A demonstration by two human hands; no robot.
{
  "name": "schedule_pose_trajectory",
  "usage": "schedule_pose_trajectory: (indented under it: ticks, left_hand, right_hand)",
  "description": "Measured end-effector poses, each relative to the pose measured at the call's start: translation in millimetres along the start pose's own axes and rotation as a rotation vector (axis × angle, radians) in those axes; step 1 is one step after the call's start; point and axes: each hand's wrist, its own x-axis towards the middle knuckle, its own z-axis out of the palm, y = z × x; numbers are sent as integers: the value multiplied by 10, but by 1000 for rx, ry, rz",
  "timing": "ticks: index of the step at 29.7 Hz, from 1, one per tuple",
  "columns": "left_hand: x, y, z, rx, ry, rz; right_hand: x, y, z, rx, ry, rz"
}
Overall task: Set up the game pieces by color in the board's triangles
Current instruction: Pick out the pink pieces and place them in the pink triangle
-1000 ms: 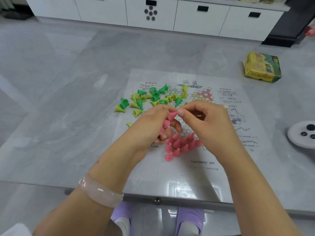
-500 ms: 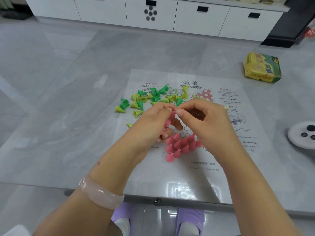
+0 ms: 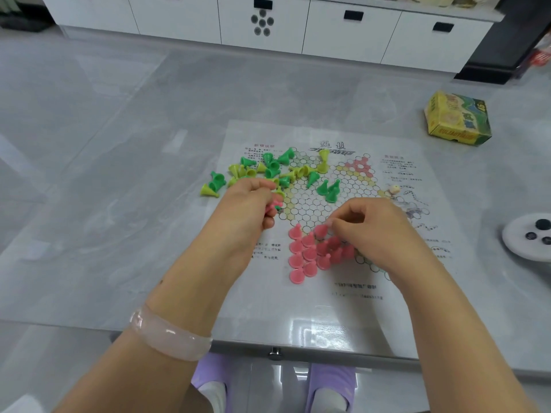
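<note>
Head view: a pink cone piece (image 3: pixel 321 231) is pinched upright by the right hand (image 3: pixel 372 231) above the board (image 3: pixel 313 204); pink pieces (image 3: pixel 272 206) are clutched in the left hand (image 3: pixel 247 204).

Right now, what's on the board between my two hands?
In the head view, only bare printed hexagons of the board lie between the left hand and right hand.

Grey marble-look table (image 3: pixel 119 234): paper game board (image 3: pixel 328 293), yellow-green box (image 3: pixel 456 122), white round dish (image 3: pixel 515 242), few stray green pieces (image 3: pixel 215 181).
</note>
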Motion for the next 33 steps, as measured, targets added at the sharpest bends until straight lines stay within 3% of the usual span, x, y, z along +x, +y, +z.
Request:
schedule_pose_trajectory:
  ticks: [24, 30, 33]
  left_hand:
    - [-38, 19, -36, 30, -18, 50]
    - [-95, 18, -26, 115, -134, 68]
    - [-119, 5, -2, 173, -171, 86]
  right_hand:
    - [24, 43, 45, -92, -32, -59]
    - [-14, -38, 3, 54, 159, -263]
    - [-65, -135, 23, 168, 134, -369]
